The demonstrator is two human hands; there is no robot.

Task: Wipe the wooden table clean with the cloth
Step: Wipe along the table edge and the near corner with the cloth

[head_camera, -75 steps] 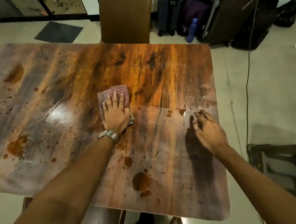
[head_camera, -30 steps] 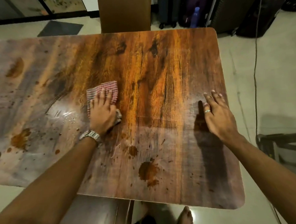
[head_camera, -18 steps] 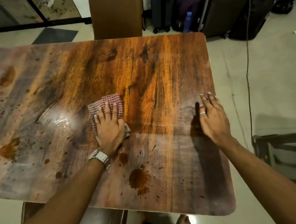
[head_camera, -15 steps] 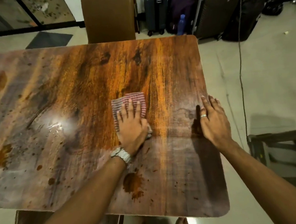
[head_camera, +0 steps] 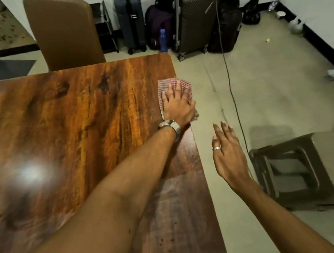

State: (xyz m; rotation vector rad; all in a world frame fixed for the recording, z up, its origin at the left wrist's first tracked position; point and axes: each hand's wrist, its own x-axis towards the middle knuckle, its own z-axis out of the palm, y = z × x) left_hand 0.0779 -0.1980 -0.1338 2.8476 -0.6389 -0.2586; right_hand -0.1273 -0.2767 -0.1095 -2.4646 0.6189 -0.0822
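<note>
The left hand (head_camera: 177, 106) is pressing flat, fingers straight and slightly spread, on the striped cloth (head_camera: 186, 87), which is lying at the right edge of the wooden table (head_camera: 83, 121) and overhanging it. The right hand (head_camera: 228, 154) is hovering beside the table, fingers loosely extended, holding nothing.

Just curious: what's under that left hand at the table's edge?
A red-and-white striped cloth, pressed flat by the left hand at the right edge of the wooden table. The tabletop beneath the cloth is covered and unseen.
</note>
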